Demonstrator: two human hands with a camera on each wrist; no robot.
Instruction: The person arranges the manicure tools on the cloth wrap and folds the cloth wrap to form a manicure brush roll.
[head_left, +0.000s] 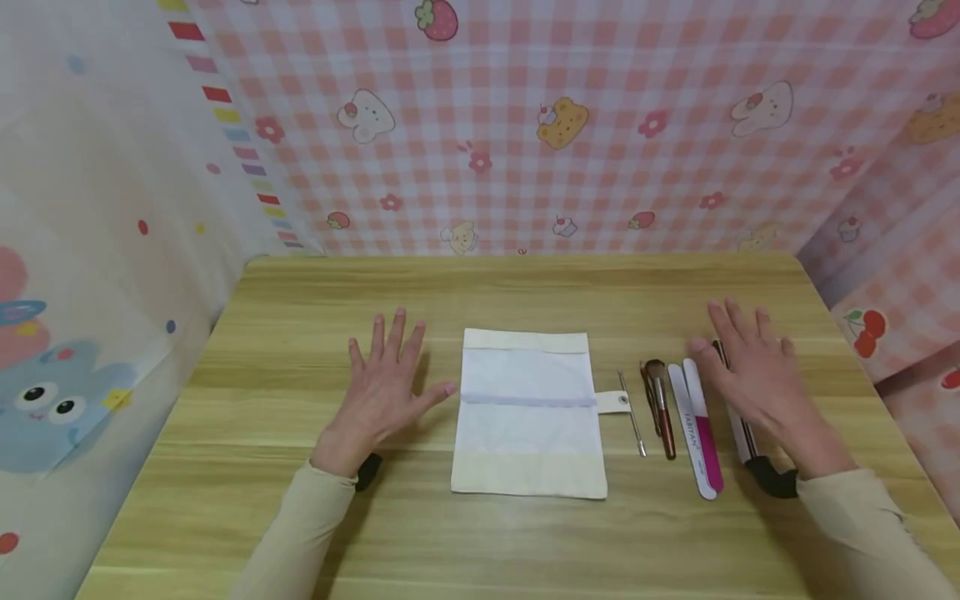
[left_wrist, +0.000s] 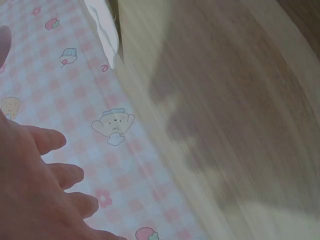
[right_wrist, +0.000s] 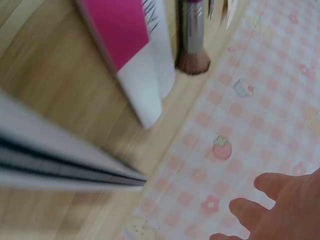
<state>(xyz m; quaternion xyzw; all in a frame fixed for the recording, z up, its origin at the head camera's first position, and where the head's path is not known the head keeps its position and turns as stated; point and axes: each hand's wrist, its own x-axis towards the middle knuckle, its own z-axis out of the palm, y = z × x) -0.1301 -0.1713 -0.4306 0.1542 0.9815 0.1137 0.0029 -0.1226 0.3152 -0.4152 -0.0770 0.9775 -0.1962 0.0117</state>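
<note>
A white cloth pouch [head_left: 528, 433] with cream ends lies opened flat, its snap strap [head_left: 613, 402] pointing right. Left of it my left hand [head_left: 382, 396] hovers palm down with spread fingers, thumb tip near the pouch's edge. On the far right, my right hand [head_left: 765, 383], fingers spread too, is over a long striped bar [head_left: 742, 433], partly hiding it; nothing is gripped. Between pouch and right hand lie a thin metal stick [head_left: 633, 417], a makeup brush [head_left: 662, 408] beside a slim dark tool, a white nail file [head_left: 692, 429] and a pink-and-white nail file [right_wrist: 120, 45].
Everything lies on a wood-grain table [head_left: 247, 400]. A pink checked cloth [head_left: 525, 167] hangs behind the table's back edge, and a white patterned cloth [head_left: 90, 250] hangs along the left side. Black wrist bands [head_left: 772, 479] show at both sleeves.
</note>
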